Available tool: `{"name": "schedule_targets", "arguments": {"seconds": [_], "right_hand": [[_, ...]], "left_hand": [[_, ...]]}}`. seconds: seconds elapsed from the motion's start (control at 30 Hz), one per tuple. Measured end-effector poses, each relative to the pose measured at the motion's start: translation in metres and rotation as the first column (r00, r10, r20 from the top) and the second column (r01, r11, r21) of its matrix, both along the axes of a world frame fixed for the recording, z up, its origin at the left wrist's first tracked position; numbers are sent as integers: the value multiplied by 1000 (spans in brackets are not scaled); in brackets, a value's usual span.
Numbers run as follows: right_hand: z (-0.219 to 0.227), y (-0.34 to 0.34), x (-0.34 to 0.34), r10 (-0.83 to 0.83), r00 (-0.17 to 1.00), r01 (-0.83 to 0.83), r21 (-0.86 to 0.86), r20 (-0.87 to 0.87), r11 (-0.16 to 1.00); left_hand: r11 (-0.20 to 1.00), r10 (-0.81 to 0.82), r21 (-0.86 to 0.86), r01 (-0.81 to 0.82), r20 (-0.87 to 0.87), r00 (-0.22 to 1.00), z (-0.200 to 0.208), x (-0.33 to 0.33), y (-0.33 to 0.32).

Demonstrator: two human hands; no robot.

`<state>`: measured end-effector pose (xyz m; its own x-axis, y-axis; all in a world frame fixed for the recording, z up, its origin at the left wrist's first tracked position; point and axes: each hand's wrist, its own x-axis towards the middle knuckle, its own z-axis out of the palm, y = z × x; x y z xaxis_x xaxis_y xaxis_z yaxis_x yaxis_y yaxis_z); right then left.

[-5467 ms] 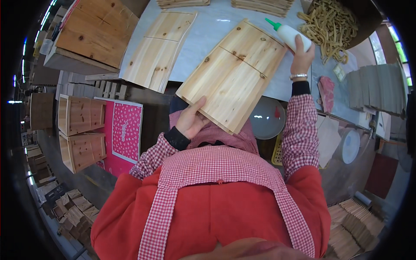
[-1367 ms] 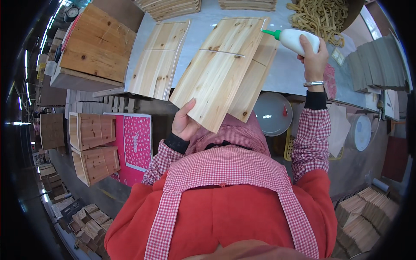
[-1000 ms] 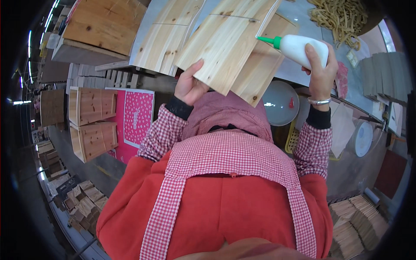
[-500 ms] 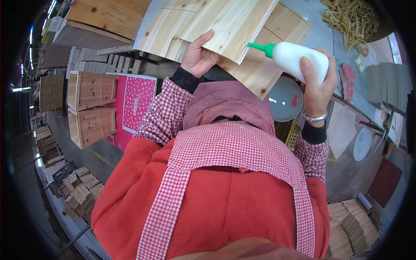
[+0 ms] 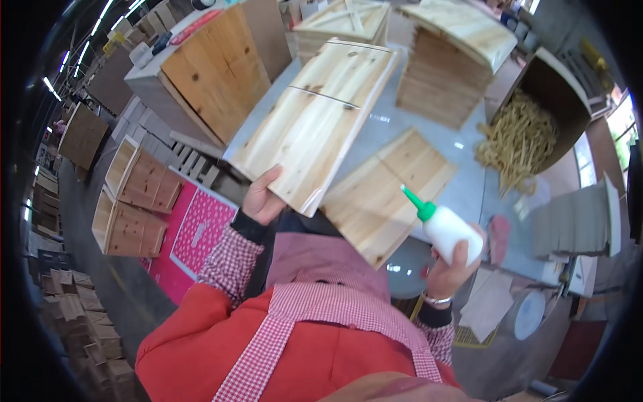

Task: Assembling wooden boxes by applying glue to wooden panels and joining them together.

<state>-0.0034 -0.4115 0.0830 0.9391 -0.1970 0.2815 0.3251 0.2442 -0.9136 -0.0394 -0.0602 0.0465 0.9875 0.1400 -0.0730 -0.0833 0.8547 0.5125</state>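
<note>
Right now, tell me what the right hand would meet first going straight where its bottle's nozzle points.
Likely the lower wooden panel, which the green nozzle overlaps in view; depth is unclear, so it might pass above instead.

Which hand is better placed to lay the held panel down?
Likely the left hand: it grips the wooden panel by its near edge, while the right hand is occupied holding the white bottle.

This is a woodworking workshop. Stacked wooden panels (image 5: pixel 439 84) stand near the table's (image 5: pixel 469 171) far edge; wooden boxes (image 5: pixel 100 331) lie heaped leftward.
</note>
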Motion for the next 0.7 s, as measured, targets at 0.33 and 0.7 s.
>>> {"name": "schedule_targets", "arguments": {"seconds": [0.33,0.7], "right_hand": [[-9,-2,2,-120,992,124,87,-48,988],[-7,-3,22,-171,980,177,55,-99,983]], "left_hand": [[989,148,-35,-146,74,986,68,186,76],[972,195,-93,-215,-190,962,79,286,40]]}}
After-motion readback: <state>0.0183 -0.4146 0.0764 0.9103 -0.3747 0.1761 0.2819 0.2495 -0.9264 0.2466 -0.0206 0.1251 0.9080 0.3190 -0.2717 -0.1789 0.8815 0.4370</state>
